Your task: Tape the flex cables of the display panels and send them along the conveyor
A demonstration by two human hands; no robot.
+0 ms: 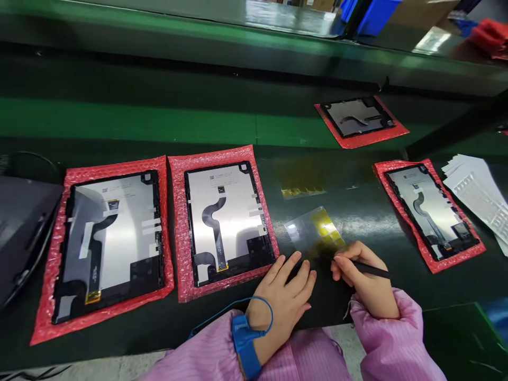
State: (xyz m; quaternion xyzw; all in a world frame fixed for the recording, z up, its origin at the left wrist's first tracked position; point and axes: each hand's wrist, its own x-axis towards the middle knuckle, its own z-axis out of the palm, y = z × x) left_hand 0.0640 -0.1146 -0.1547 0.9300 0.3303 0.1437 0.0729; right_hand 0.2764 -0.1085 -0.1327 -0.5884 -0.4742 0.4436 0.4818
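My right hand (pixel 363 275) is closed around black tweezers (pixel 372 270); their tips are blurred over the near edge of a clear sheet bearing yellow film pieces (pixel 327 227). My left hand (pixel 282 296) lies with fingers spread beside that sheet, fingertips close to the lower right corner of a tablet screen panel (pixel 238 211). This panel rests back side up on red bubble wrap (pixel 180 222), with a dark ribbon cable (pixel 216 227) running down it. A blue wrist strap (pixel 245 344) with a thin cord circles my left wrist.
Similar panels on red wrap lie at the left (pixel 119 233), the right (pixel 431 209) and the back (pixel 357 116). Another yellow film sheet (pixel 301 182) is farther back. White paper sheets (pixel 480 193) sit at far right; a dark object (pixel 26 227) stands at far left.
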